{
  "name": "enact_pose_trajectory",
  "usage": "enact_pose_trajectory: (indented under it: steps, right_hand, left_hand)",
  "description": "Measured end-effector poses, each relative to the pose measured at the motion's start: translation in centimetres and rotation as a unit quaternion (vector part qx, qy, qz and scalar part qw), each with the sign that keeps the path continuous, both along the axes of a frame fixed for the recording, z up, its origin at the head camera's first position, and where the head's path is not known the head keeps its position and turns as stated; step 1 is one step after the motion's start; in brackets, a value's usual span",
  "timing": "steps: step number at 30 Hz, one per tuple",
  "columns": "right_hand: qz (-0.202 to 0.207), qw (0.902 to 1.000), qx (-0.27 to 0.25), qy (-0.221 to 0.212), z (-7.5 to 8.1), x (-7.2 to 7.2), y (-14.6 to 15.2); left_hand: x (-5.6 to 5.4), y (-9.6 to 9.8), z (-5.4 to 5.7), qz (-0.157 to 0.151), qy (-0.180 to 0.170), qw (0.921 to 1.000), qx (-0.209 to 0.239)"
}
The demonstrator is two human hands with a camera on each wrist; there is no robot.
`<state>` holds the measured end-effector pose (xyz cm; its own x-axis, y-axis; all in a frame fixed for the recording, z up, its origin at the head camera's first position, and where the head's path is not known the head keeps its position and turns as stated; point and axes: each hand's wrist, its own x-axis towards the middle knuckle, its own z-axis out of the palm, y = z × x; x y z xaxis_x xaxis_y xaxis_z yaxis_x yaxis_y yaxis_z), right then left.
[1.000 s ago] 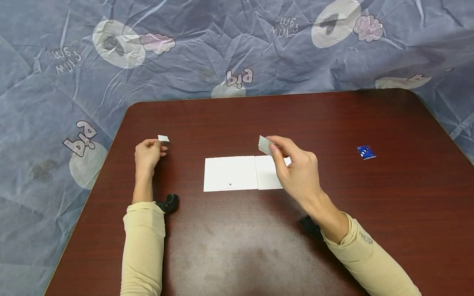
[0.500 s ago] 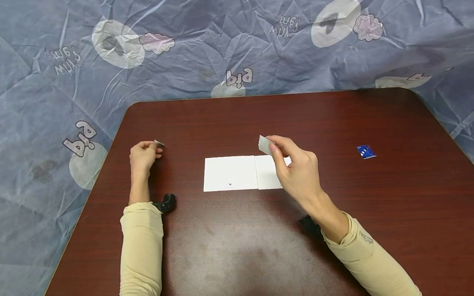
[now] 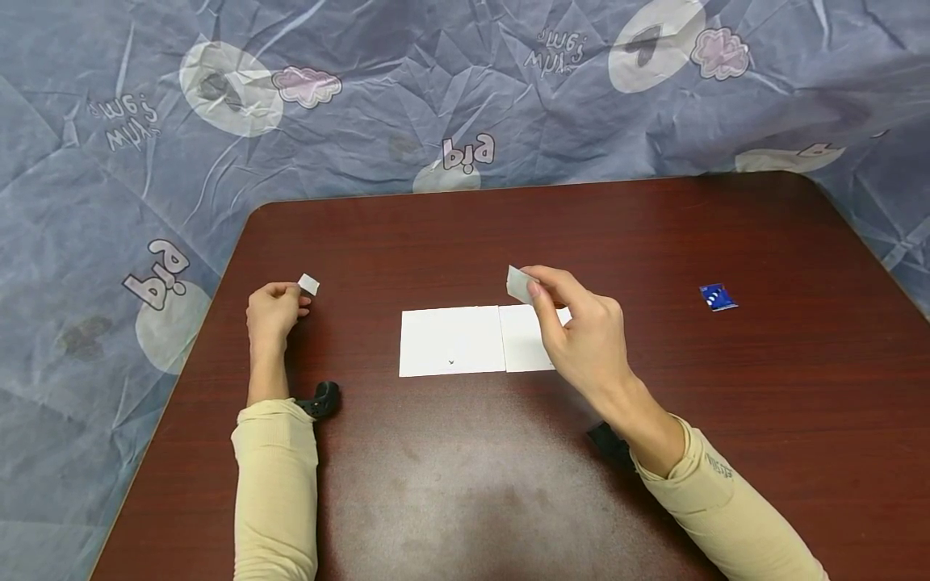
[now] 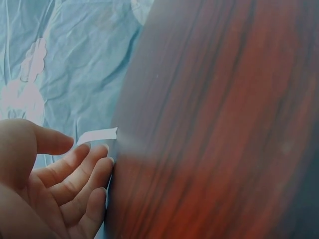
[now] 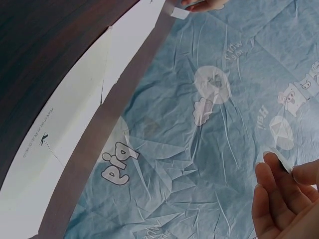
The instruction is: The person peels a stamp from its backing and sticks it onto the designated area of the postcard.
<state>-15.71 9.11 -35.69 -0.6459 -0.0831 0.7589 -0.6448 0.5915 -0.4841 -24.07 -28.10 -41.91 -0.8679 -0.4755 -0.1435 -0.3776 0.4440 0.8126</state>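
In the head view my left hand (image 3: 272, 319) is raised at the table's left side. Its thumb and forefinger pinch a small white piece of paper (image 3: 308, 285), which looks like a thin curved strip (image 4: 102, 134) in the left wrist view. My right hand (image 3: 590, 343) is above the right end of two white sheets (image 3: 450, 340) lying side by side, and hides part of the right one. Between its thumb and forefinger it holds a small pale square piece (image 3: 518, 285), thin like a film or paper. The right wrist view shows that piece almost edge-on (image 5: 284, 162).
A small blue packet (image 3: 718, 298) lies on the brown table (image 3: 617, 234) at the right. Behind the table hangs a wrinkled blue cloth (image 3: 385, 89) with pig prints. Black wrist devices (image 3: 324, 399) are strapped under both forearms.
My left hand has moved a little to the left and nearer, and its white paper has turned, edge-on half a second ago and face showing now. My right hand stays still.
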Motion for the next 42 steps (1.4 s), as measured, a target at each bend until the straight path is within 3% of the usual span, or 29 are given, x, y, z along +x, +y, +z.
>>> enact_pose_trajectory:
  steps: [10,13,16,20,23,27,35,42]
  right_hand:
    - [0.002,1.0000,-0.007,0.000,0.1,0.1,0.1]
    - [0.005,0.9999,-0.013,0.000,0.0,0.1,0.1]
    - [0.015,0.9997,-0.018,-0.002,0.0,0.0,0.1]
    - [0.028,0.9995,-0.018,-0.003,0.1,0.0,0.1]
    - [0.028,0.9995,-0.017,-0.002,0.2,0.0,0.2]
    - [0.028,0.9994,-0.020,-0.001,0.2,0.0,0.2]
    - [0.025,0.9994,-0.023,0.000,0.0,0.0,0.2]
    - [0.038,0.9988,-0.032,0.001,0.2,0.0,0.2]
  left_hand:
    - [0.2,-0.5,0.5,0.005,-0.040,0.9956,-0.085]
    - [0.6,-0.4,1.6,-0.005,-0.038,0.9944,-0.098]
    - [1.3,0.1,3.8,-0.017,-0.009,0.9948,-0.100]
    - [2.5,1.8,7.1,-0.026,0.065,0.9944,-0.080]
    - [3.3,3.1,8.7,-0.039,0.115,0.9904,-0.067]
    - [4.0,4.2,9.8,-0.049,0.159,0.9841,-0.062]
    - [5.0,5.0,10.8,-0.052,0.210,0.9747,-0.057]
    - [6.4,6.7,12.1,-0.076,0.269,0.9575,-0.070]
